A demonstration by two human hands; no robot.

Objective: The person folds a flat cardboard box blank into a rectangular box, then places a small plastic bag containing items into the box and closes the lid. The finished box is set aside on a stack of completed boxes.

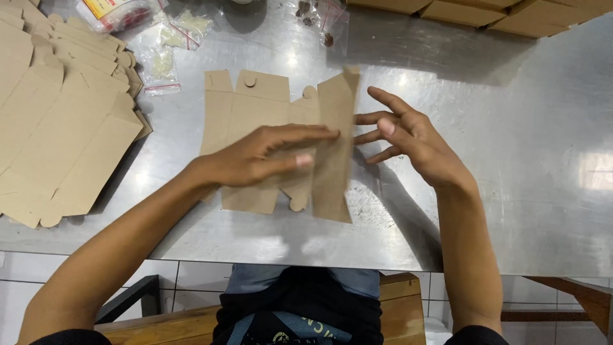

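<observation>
Pressing down on a flat, die-cut brown cardboard box blank (255, 121), the left hand (255, 158) lies palm-down across its middle with fingers stretched out straight toward the right. The blank rests on the shiny metal desk (511, 147), and its right-hand panel (333, 147) is bent up off the surface, standing almost on edge. The right hand (408, 137) hovers just beside that raised panel, fingers spread and loosely curled, gripping nothing; whether the fingertips touch the card I cannot tell. On the left of the desk sits a fanned stack of more flat box blanks (57, 121). Small clear zip bags (167, 54) lie near the stack toward the far edge, and folded brown boxes (498, 14) line the far right corner.
</observation>
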